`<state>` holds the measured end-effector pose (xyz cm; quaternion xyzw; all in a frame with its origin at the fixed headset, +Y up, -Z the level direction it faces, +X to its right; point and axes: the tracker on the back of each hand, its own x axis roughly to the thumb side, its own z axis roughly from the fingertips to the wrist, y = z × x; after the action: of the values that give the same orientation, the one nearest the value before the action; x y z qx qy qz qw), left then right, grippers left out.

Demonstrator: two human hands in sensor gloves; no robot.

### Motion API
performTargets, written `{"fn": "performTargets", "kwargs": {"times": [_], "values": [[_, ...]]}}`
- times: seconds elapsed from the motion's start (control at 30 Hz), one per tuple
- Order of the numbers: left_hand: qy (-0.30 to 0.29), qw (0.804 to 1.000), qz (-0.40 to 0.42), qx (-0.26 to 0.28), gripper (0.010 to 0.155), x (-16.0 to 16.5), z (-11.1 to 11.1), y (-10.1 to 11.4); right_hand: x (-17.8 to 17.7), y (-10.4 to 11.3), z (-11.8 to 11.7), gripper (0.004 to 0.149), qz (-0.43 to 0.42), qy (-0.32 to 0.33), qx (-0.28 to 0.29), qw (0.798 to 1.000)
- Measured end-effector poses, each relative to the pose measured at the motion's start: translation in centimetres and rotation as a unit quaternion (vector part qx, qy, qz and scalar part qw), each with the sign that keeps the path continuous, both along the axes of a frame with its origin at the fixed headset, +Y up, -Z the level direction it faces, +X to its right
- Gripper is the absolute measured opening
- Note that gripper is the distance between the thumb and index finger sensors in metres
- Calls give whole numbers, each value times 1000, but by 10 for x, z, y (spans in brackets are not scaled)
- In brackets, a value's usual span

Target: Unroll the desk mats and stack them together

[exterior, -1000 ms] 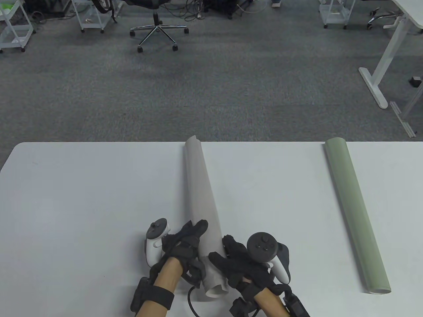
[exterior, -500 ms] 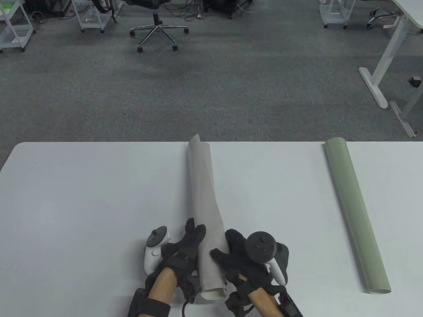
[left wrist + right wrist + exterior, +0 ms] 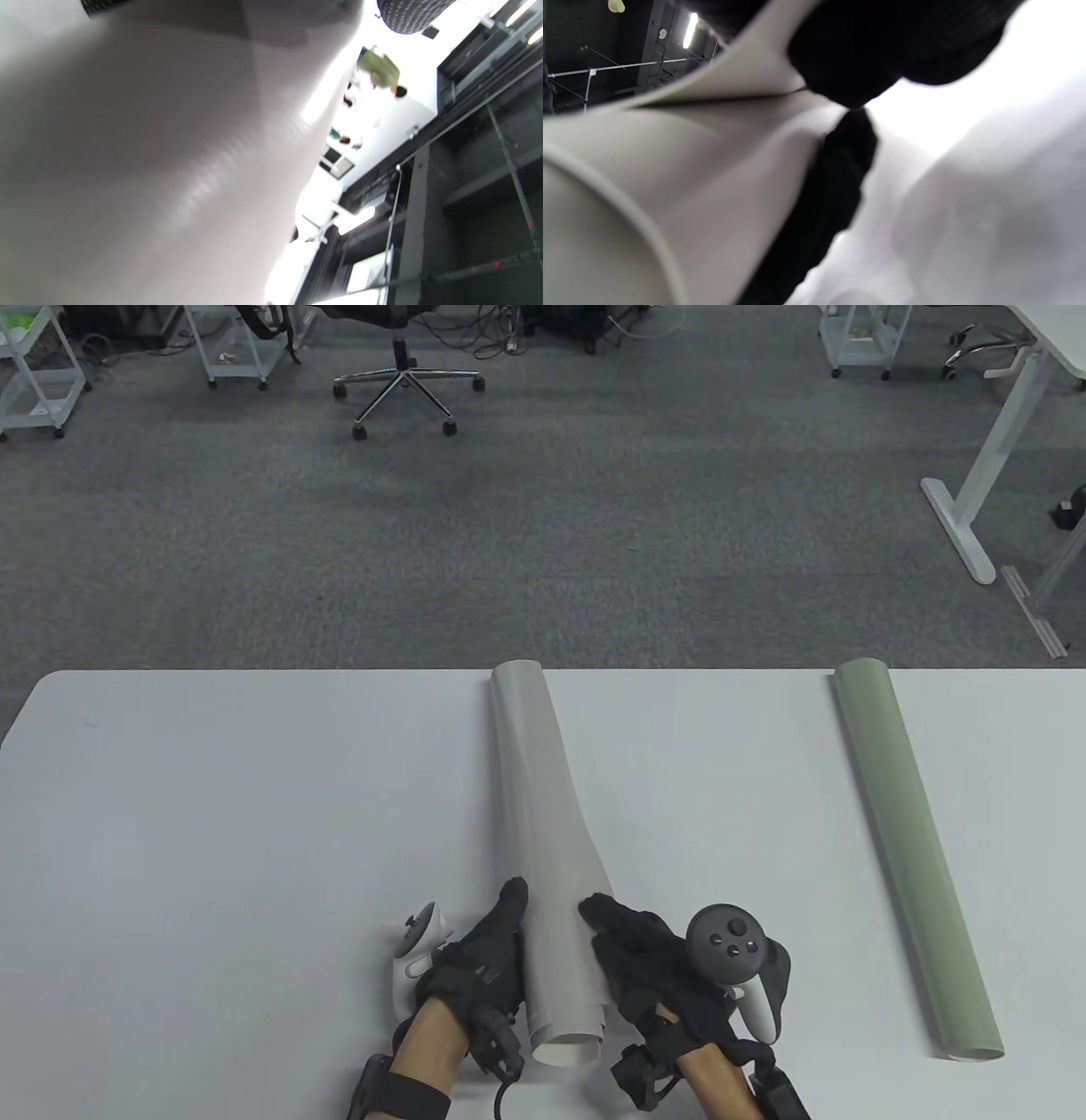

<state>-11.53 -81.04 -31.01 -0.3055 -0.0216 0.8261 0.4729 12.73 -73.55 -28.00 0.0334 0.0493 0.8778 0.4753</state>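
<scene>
Grey mat (image 3: 543, 848) lies rolled on the desk (image 3: 212, 831); the left hand (image 3: 479, 959) steadies it while the right hand (image 3: 649, 963) pinches its loose edge to open it.

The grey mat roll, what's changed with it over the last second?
The grey mat roll has loosened: its near end is wider and its far end has shifted slightly right. The right hand moved rightward, pinching the outer edge; the left hand stays against the roll's left side. The green roll hasn't moved.
</scene>
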Motion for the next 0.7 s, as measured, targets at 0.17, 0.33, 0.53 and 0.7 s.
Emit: {"fn": "performTargets", "kwargs": {"times": [0.17, 0.33, 0.53, 0.7], "values": [[-27, 999, -10, 22, 99, -1, -1, 0, -1, -2, 0, 46, 35, 6, 9, 999], [-16, 1000, 21, 8, 97, -1, 0, -4, 1, -7, -1, 46, 119, 4, 27, 992], [-41, 998, 42, 36, 97, 6, -2, -1, -1, -8, 0, 47, 130, 18, 30, 991], [-10, 998, 52, 16, 96, 2, -2, -8, 5, -12, -6, 46, 166, 12, 30, 986]]}}
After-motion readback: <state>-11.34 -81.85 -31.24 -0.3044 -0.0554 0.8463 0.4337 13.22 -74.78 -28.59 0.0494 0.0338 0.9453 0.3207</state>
